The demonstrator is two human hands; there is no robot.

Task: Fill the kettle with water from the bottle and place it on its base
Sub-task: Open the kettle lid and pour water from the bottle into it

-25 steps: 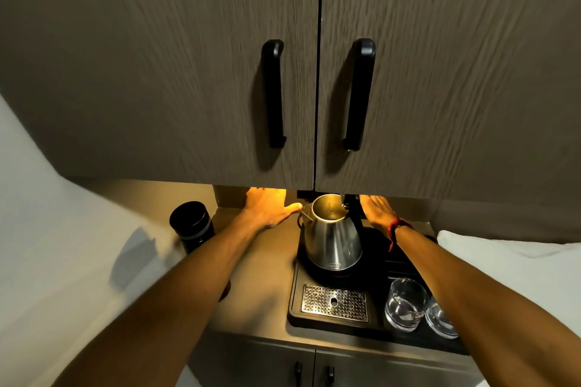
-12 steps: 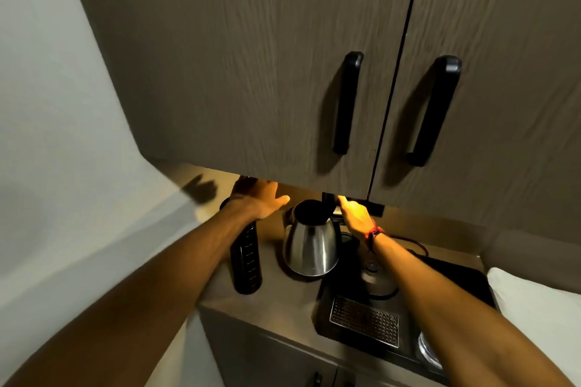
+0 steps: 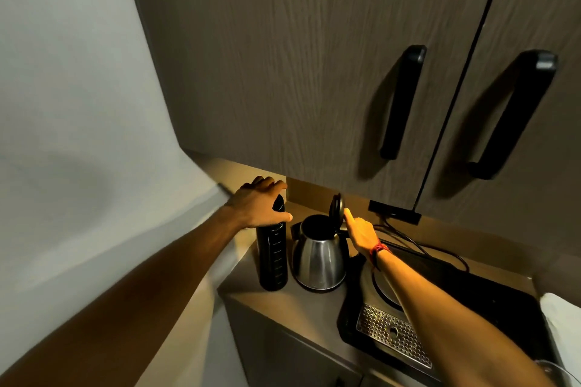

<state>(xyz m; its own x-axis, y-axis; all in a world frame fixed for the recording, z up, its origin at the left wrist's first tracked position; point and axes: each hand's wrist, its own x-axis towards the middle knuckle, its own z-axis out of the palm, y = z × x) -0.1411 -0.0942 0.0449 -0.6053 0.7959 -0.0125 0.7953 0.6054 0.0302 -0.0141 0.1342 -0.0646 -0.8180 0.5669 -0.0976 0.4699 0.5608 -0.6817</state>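
Since the earlier frame, the left hand [image 3: 262, 206] has been lowered from its open hover onto the top of the black bottle [image 3: 272, 256], and the view has been swung further left, so that more of the pale wall [image 3: 72, 97] is seen. Fingers and thumb are now draped over the bottle's cap, with the thumb laid across the near side; a loose wrap is shown, but whether the cap is firmly squeezed cannot be told. The bottle is stood upright on the brown countertop [image 3: 292, 308], just beside the steel kettle [image 3: 319, 256] and on its left. The kettle is set on the counter as well, off its round base [image 3: 385, 291], which is seen on the black tray [image 3: 490, 305] to the right, partly covered by the right forearm. The kettle's lid [image 3: 336, 209] is held raised almost upright, and the dark opening is exposed. The right hand [image 3: 361, 234] is held behind the lid with the index finger stretched up against it; nothing is enclosed by that hand. A red band is worn at the right wrist. A perforated metal drip grate [image 3: 393, 334] is set into the tray's near edge. Overhead, two cabinet doors [image 3: 298, 56] with black handles are seen.
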